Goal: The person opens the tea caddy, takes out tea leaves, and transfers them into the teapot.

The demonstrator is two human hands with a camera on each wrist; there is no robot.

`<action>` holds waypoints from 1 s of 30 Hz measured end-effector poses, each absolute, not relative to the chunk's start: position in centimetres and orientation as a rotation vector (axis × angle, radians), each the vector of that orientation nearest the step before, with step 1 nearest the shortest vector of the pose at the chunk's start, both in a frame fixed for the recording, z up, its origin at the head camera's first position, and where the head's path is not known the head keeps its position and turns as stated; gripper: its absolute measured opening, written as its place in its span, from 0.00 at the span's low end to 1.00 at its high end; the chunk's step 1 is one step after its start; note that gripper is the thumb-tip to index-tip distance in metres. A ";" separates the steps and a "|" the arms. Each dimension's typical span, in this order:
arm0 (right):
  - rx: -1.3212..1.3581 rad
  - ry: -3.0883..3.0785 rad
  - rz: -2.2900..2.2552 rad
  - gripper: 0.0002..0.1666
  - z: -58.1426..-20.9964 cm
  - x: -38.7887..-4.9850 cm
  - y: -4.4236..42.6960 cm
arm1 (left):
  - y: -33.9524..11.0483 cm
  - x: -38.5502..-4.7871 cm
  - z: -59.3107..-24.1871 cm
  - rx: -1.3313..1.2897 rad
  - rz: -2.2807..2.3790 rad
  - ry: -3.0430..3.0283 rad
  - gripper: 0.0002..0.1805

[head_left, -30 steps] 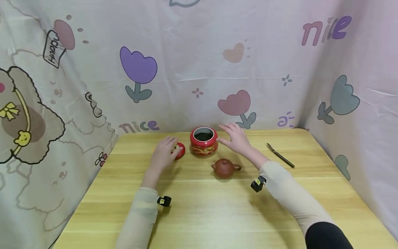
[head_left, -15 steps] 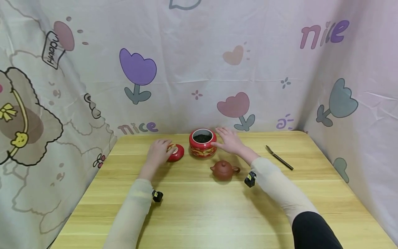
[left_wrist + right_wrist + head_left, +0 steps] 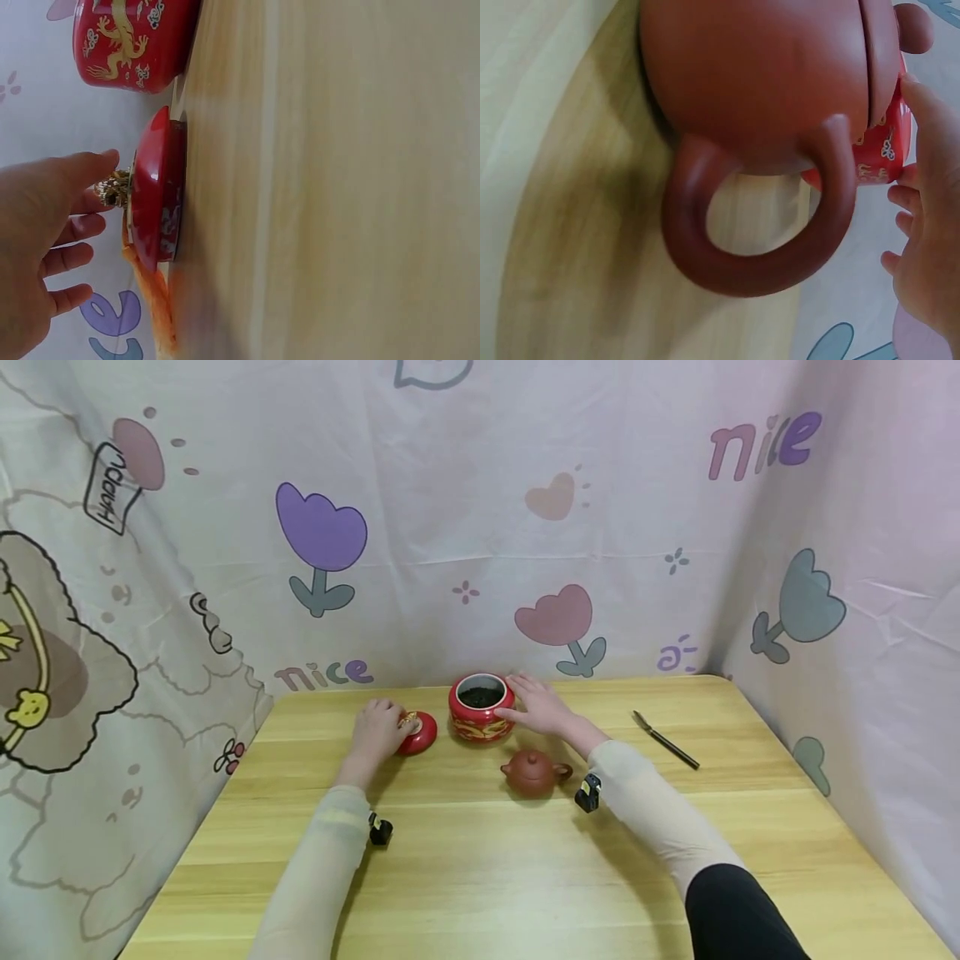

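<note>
In the left wrist view, my left hand (image 3: 30,232) has its thumb and forefinger at the gold knob (image 3: 114,187) of a red lid (image 3: 154,191), pinching it. The lid lies on the table, left of a red jar (image 3: 480,727) with gold dragons. The jar stands uncovered, with dark loose leaves (image 3: 482,697) inside. My right hand (image 3: 543,708) touches the jar's right side, thumb toward the front, fingers spread along the rim. Just in front of the jar stands a brown clay teapot (image 3: 532,777), its lid on and handle to the right.
On the right of the wooden table (image 3: 480,885) lies a slim tool (image 3: 667,741) with a dark handle and a pointed end. An orange object (image 3: 157,307), kind unclear, lies behind the lid. A patterned cloth (image 3: 420,527) hangs close behind the table.
My right hand has moved left from beside the jar onto its side. My left hand has come to the lid's knob. The view has shifted slightly; the teapot and jar stay put.
</note>
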State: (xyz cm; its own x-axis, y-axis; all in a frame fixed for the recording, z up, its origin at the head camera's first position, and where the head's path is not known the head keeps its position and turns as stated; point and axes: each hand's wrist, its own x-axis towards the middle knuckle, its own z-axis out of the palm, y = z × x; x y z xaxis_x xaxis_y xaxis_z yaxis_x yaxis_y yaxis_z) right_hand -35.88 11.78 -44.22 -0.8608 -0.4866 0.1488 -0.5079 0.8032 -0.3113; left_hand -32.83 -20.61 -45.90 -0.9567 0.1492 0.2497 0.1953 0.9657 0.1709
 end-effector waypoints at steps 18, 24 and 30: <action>0.739 -2.928 0.638 0.49 -44.5 -36.0 11.2 | -19.9 -33.0 -46.3 -0.152 -0.301 -2.880 0.18; 0.730 -2.936 0.662 0.49 -44.4 -35.9 11.4 | -20.0 -33.1 -46.2 -0.191 -0.266 -2.890 0.18; 0.734 -2.924 0.676 0.50 -44.3 -36.2 11.2 | -20.1 -33.0 -45.5 -0.195 -0.288 -2.841 0.16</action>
State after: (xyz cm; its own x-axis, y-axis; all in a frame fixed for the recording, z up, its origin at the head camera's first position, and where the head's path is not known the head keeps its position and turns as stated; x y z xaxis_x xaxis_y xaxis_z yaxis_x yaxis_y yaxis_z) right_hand -36.18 11.24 -44.26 -0.8859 -0.4380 0.1527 -0.4606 0.7917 -0.4014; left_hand -32.96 -20.13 -45.47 -0.9522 0.1052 0.2867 0.1606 0.9710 0.1770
